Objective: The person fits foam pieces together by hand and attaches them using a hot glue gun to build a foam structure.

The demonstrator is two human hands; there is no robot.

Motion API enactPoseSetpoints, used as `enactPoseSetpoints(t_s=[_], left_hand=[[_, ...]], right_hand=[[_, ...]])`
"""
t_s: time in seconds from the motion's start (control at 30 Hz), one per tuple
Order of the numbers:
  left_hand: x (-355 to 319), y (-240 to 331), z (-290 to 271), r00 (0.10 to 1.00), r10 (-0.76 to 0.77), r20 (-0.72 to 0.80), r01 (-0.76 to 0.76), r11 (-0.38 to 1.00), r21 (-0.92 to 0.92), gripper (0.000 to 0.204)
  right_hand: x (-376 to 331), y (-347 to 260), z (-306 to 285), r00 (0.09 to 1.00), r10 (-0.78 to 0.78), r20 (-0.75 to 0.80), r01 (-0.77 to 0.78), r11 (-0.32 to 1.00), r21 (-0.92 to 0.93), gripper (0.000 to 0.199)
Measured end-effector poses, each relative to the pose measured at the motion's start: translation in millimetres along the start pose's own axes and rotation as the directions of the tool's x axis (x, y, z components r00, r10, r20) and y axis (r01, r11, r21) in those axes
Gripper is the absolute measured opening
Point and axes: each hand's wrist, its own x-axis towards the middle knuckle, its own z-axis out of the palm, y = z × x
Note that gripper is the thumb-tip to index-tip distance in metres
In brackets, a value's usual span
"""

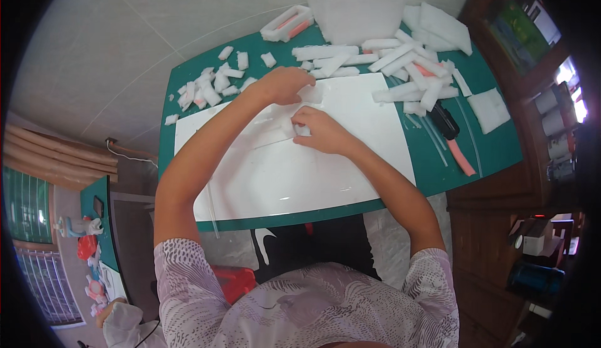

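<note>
- Scraps of white foam (206,88), short cut bits, scattered on the far-left part of the green table (494,151); some carry a pink tinge.
- White board (300,173) lies flat across the middle of the table, glossy, takes up most of the near side.
- Left hand (283,85) reaches over the far edge of the board, palm down, fingers curled and pressing on a small white foam piece (311,93) lying at the board's far edge. Pressing, not clearly pinching; cannot tell if the fingers close around it.
- Right hand (319,130) sits on the board just near of the left hand, fingertips bunched together at a small white bit (289,126) on the board; pinch looks closed on it, bit mostly hidden by fingers.
- White foam frame with pink insert (287,24) on the far edge, left of the white plastic tub (355,4).
- Pile of long white foam strips (400,66) right of the hands, between tub and board, a few crossing one another.
- Black cutter (443,120) lies right of the board; pink strip (462,157) near it.
- Flat white foam square (489,109) at the far-right of the table, apart from the pile.
</note>
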Motion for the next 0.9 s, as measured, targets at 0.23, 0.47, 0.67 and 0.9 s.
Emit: enactPoseSetpoints(t_s=[0.23,0.47,0.67,0.9], left_hand=[[-12.9,3.0,-7.5,0.99,-0.025,-0.137,0.028,0.999,0.018,0.043],[-99.0,25.9,-40.4,0.951,-0.204,-0.233,0.123,0.939,-0.32,0.047],[-133.0,40.3,-31.8,0.967,-0.117,-0.226,0.056,0.964,-0.262,0.04],[-135.1,46.6,-31.0,0.97,-0.135,-0.201,0.09,0.971,-0.221,0.04]], right_hand=[[-5.2,0.5,-7.3,1.0,0.002,-0.024,0.001,0.996,0.091,0.044],[-0.1,6.7,0.0,0.996,0.035,-0.08,-0.025,0.992,0.125,0.045],[0.4,1.6,-5.0,0.998,0.039,-0.041,-0.038,0.999,0.035,0.047],[-0.2,-6.0,-5.9,0.997,0.071,-0.024,-0.071,0.997,0.006,0.049]])
